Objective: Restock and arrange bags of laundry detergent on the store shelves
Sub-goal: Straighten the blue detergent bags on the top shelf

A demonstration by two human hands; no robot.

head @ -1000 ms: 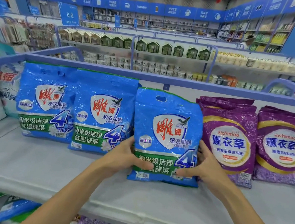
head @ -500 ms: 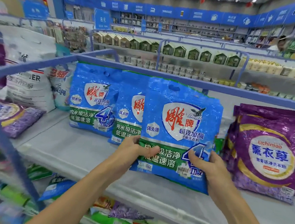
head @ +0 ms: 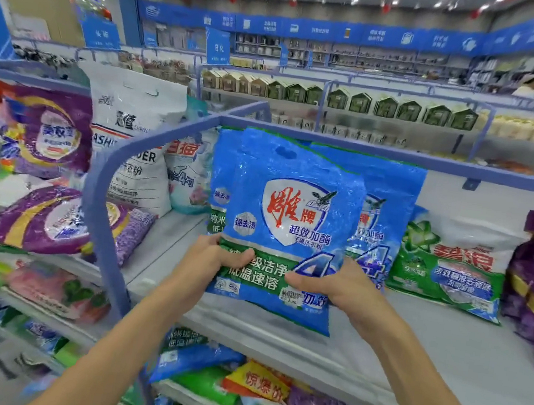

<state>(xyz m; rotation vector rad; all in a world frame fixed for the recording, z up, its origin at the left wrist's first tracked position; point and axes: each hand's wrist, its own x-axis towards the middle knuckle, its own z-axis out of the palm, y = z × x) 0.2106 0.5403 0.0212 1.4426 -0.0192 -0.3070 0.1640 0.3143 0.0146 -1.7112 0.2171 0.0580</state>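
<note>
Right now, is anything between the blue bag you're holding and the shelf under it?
Nothing visible. The left hand and right hand hold the blue bag over bare shelf; two more blue bags stand behind it, not under it.

A: Readable on the blue detergent bag (head: 295, 179): red "雕牌" in the shield, "超效加酶" under it, "强去渍" in a hexagon, a big "4", and "低温速溶" on the green band. Maybe "5.00" on the price sticker (head: 291, 296), pretty tiny though.

B: Also "ASHI" and "DER" on the white sack (head: 136, 114), split by the blue rail (head: 167, 131). Red "白猫" on the pale bag (head: 189, 173) beside it. "日化" on the hanging sign (head: 218, 47) way back, "惊爆价" on the yellow pack (head: 258, 383) down below. Can't read the purple bags (head: 50, 134), too blurry.
</note>
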